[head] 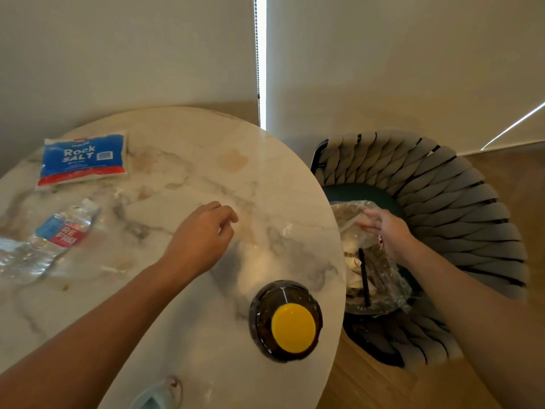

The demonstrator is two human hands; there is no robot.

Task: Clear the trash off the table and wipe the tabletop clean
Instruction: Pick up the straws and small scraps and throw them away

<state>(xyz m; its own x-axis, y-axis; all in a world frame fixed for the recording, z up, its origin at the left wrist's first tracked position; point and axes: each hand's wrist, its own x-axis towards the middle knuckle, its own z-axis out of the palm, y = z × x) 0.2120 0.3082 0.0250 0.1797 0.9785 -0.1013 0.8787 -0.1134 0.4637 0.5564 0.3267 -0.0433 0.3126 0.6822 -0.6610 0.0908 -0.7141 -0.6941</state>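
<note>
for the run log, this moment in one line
left hand: over round marble table | right hand: holding clear plastic trash bag

Bottle (44,243) blurred (perhaps crushed), edge-cropped.

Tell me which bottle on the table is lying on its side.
The clear plastic water bottle at the left, with the red-and-blue label. The dark bottle with the yellow cap stands upright.

A home dining corner: round marble table (182,172), woven chair (442,187), window blinds (413,69).
</note>
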